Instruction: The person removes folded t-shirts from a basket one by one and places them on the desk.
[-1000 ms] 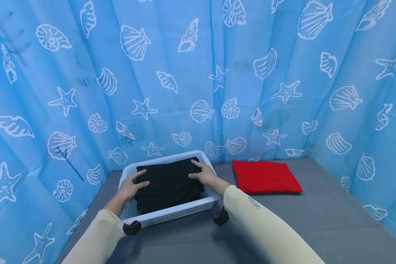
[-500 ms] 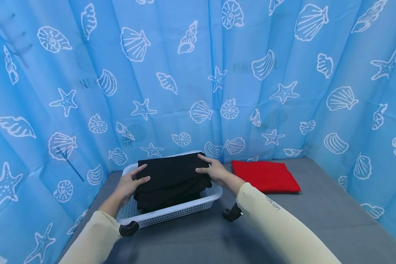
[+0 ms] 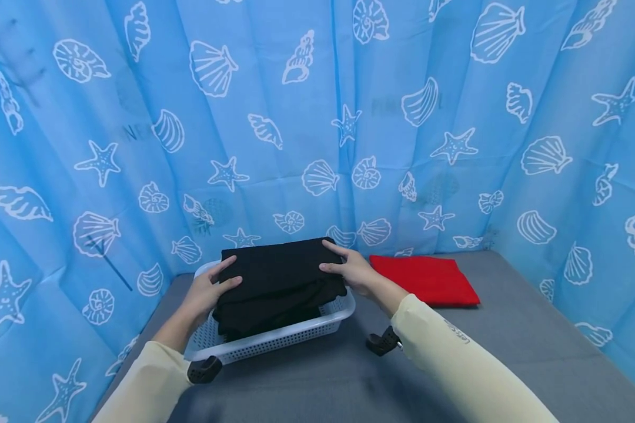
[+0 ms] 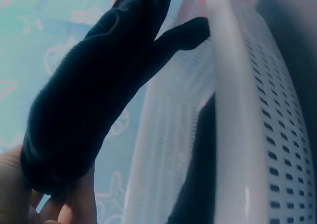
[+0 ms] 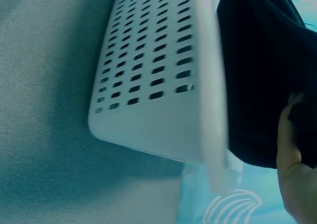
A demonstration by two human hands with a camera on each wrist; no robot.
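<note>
A folded black garment [image 3: 280, 267] is held between both hands, raised above a white plastic basket [image 3: 280, 342]. My left hand [image 3: 203, 291] grips its left end, thumb on top and fingers partly underneath. At the other end, my right hand [image 3: 357, 270] grips it the same way. In the left wrist view the folded garment [image 4: 84, 95] is tilted and apart from the basket's rim [image 4: 233, 110]; more black cloth [image 4: 198, 169] lies inside the basket. The right wrist view has the garment [image 5: 257, 85] beside the rim, with part of the right hand [image 5: 297, 179] on it.
A folded red cloth [image 3: 425, 281] lies right of the basket on the grey table surface [image 3: 487, 352]. Behind and on both sides hangs a blue curtain [image 3: 296, 129] with white shell prints.
Both hands have lifted the black garment up from inside the basket, the right end rising more. The right hand has moved up and to the right. The red cloth stays put.
</note>
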